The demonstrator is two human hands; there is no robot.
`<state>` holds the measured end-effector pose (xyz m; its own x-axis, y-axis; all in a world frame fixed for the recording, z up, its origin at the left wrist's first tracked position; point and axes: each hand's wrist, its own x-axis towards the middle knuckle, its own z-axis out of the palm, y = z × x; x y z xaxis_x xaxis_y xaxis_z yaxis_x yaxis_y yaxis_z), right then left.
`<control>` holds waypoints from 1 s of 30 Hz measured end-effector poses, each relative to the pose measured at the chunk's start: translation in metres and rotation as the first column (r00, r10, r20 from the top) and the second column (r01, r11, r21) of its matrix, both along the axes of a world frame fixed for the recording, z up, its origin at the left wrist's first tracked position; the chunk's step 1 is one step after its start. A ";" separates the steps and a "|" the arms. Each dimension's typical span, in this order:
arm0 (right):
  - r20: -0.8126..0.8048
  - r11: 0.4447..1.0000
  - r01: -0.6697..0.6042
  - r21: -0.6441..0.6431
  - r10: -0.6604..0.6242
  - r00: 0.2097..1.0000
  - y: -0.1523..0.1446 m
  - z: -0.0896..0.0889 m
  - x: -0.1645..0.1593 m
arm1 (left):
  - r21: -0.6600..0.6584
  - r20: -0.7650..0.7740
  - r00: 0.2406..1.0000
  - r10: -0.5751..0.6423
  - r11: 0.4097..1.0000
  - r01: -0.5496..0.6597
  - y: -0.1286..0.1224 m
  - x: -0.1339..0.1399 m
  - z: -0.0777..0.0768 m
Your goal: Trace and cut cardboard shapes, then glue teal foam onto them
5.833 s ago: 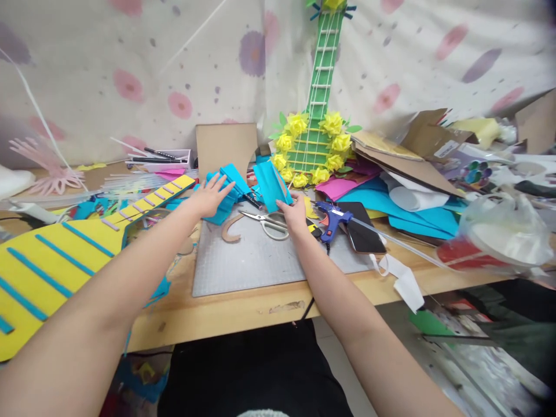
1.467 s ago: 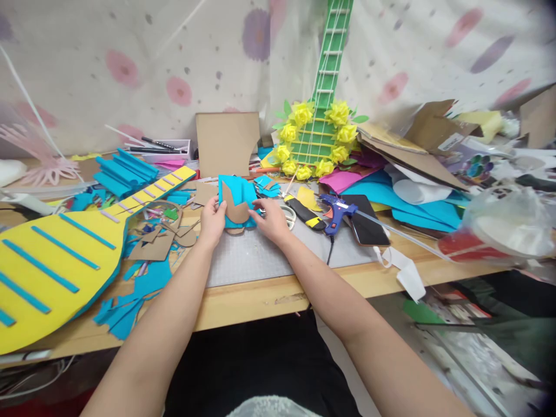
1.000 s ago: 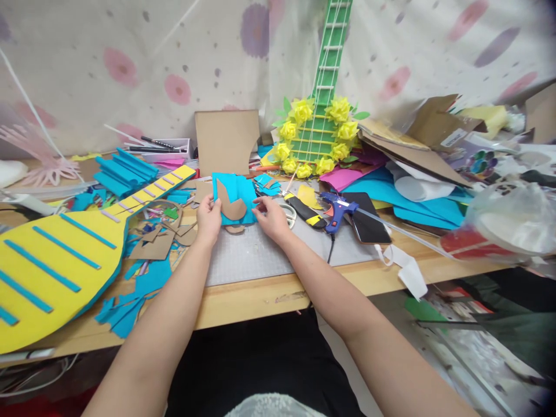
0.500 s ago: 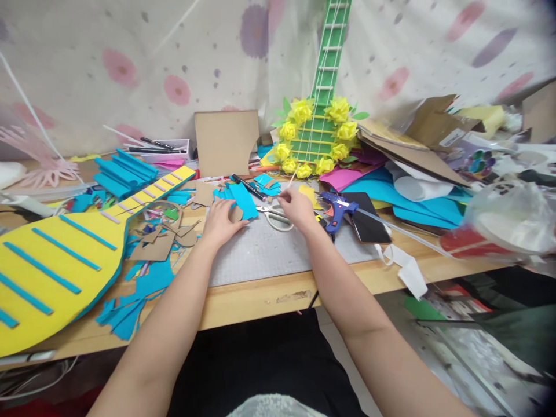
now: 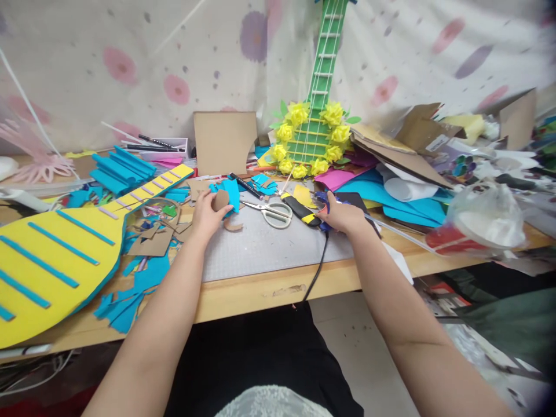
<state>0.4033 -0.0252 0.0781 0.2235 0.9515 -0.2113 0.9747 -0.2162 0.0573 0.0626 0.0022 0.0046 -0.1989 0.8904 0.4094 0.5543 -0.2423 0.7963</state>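
My left hand (image 5: 207,216) is closed on a small round piece of cardboard (image 5: 220,200), its thumb along the near edge. A blue paper piece (image 5: 233,193) lies right behind the disc; whether the fingers grip it too I cannot tell. My right hand (image 5: 345,216) is wrapped around the blue glue gun (image 5: 322,202), hiding most of its body. A black cord (image 5: 320,263) runs from there over the table edge. Between the hands lie scissors (image 5: 277,215) with pale handles and a black-and-yellow cutter knife (image 5: 300,209). A curved cardboard scrap (image 5: 233,227) rests near my left fingertips.
A yellow paper guitar shape (image 5: 56,255) and blue scraps (image 5: 125,304) cover the left side. At the back leans a green guitar (image 5: 319,124) with yellow flowers beside a cardboard sheet (image 5: 225,142). A bagged red cup (image 5: 456,234) stands on the right.
My right hand has moved right, from beside the scissors to the glue gun, and closed on it. My left hand has shifted slightly left with the cardboard disc, uncovering a curved cardboard scrap.
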 end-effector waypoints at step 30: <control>-0.944 0.927 0.183 0.328 0.315 0.098 0.039 0.003 -0.090 | -0.010 0.993 0.111 -0.029 0.941 0.338 -0.010 0.002 0.039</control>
